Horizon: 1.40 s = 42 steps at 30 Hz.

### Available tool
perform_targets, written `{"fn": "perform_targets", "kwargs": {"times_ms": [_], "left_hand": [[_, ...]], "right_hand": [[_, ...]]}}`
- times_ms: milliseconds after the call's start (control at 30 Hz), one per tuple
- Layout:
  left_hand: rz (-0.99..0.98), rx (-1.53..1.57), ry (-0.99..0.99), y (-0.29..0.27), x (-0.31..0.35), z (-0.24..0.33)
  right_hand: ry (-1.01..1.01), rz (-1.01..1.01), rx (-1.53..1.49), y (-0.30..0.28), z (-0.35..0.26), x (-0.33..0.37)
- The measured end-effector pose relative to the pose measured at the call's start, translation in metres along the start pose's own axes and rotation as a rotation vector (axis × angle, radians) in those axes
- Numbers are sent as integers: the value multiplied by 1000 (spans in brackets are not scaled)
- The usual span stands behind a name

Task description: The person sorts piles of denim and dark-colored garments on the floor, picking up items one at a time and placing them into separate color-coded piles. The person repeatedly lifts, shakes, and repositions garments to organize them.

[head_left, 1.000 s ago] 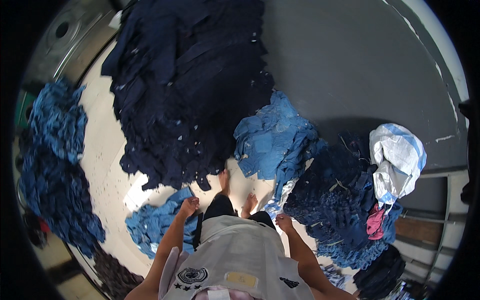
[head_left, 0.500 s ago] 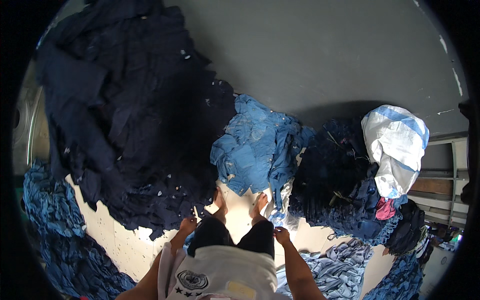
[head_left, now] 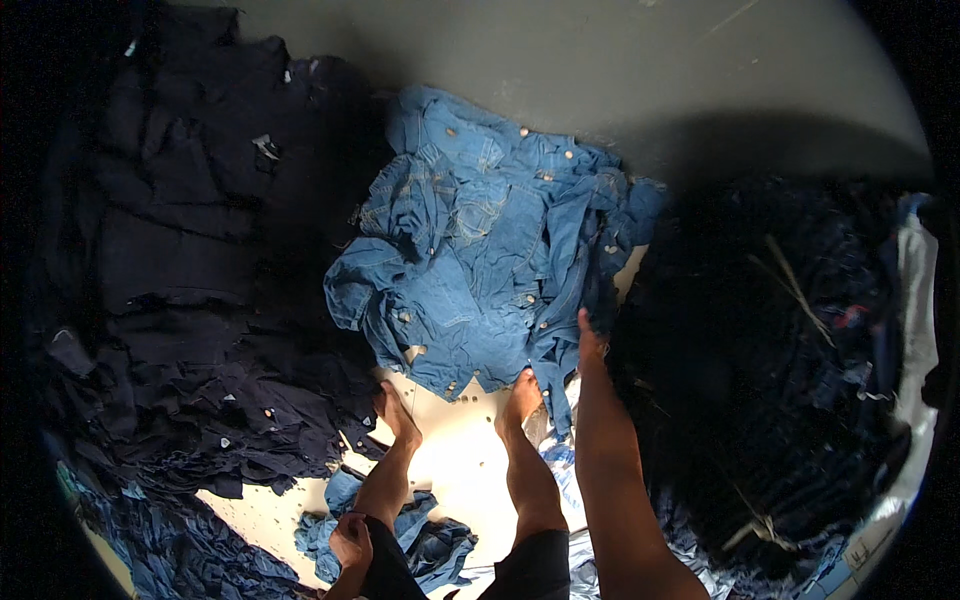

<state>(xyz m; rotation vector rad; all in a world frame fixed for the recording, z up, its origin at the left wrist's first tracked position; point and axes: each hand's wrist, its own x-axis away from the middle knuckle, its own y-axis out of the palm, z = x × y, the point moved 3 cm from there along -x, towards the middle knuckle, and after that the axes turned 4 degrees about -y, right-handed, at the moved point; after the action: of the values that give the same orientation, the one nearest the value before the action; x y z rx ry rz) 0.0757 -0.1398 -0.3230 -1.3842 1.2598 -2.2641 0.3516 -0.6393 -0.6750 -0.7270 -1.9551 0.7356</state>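
Note:
A heap of light blue denim jackets (head_left: 480,250) with metal buttons lies on the floor just ahead of my bare feet (head_left: 522,395). My right arm stretches down to its right edge. My right hand (head_left: 588,340) touches the denim there, its fingers hidden among the folds. My left hand (head_left: 350,540) stays back against my left thigh beside my dark shorts, fingers curled with nothing in them. A small crumpled blue denim piece (head_left: 430,540) lies on the pale floor (head_left: 460,470) under my legs.
A large pile of dark navy garments (head_left: 190,300) fills the left side. Another dark heap (head_left: 780,380) sits to the right, with a white cloth (head_left: 915,300) at its far edge. Grey floor (head_left: 620,80) lies beyond the denim.
My view has dropped much closer to the light blue denim heap. My right arm has gone from my hip down to the heap's right edge. The left hand stays at my thigh.

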Motion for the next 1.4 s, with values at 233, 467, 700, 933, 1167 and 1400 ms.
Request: {"fn": "perform_targets", "kwargs": {"times_ms": [233, 467, 700, 933, 1167, 1400], "left_hand": [[91, -97, 17, 24, 5, -5], [-578, 1126, -318, 31, -80, 122], [-608, 616, -191, 28, -92, 216], [-649, 440, 295, 6, -19, 178], [-796, 236, 482, -4, 27, 221], [-921, 240, 581, -8, 27, 229]], "right_hand": [[-462, 124, -151, 13, -88, 89], [-1164, -768, 172, -107, -167, 338], [-368, -1251, -154, -149, -61, 405], [240, -956, -655, -194, -64, 272], [311, -1225, -35, -196, -129, 249], [-67, -1170, 171, -212, -177, 265]]}}
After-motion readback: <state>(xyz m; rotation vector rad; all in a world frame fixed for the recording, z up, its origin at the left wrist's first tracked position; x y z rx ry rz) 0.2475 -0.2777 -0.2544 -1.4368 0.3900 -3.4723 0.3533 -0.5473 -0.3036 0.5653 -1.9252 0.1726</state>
